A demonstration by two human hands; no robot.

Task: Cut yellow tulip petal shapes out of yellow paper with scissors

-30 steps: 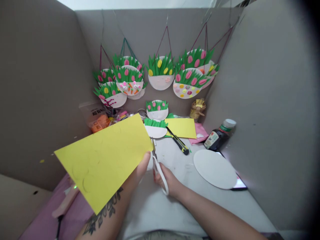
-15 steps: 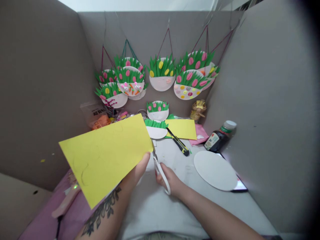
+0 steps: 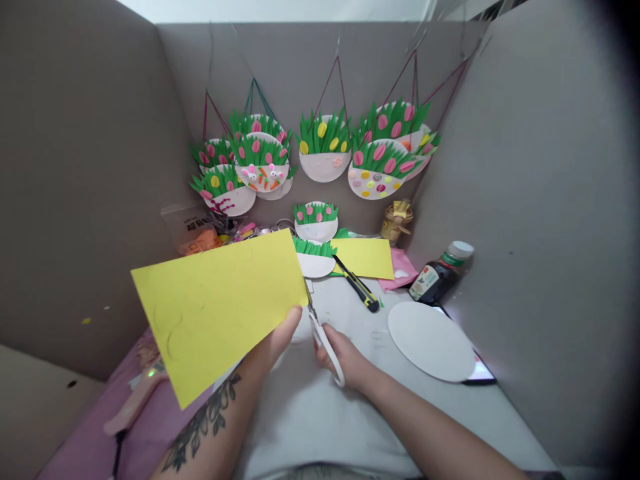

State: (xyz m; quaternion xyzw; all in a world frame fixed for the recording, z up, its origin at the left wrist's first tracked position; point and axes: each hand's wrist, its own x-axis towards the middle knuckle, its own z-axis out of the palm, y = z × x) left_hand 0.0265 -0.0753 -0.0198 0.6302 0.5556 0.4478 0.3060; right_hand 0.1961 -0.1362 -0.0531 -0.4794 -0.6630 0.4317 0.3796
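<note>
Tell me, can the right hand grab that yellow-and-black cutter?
Probably yes: nothing seems to stand between the right hand and the cutter, though the scissors it holds might need putting down first.

Left partition (image 3: 90, 167): dim
Right partition (image 3: 540, 200): paler
Overhead strip (image 3: 300, 12): brightest, white
Phone screen (image 3: 483, 371): violet-white glow
Tabletop (image 3: 360, 427): soft shadow beside my left forearm (image 3: 245, 400)
Scissor blades (image 3: 313, 311): indistinct
Right edge: black, curved vignette
</note>
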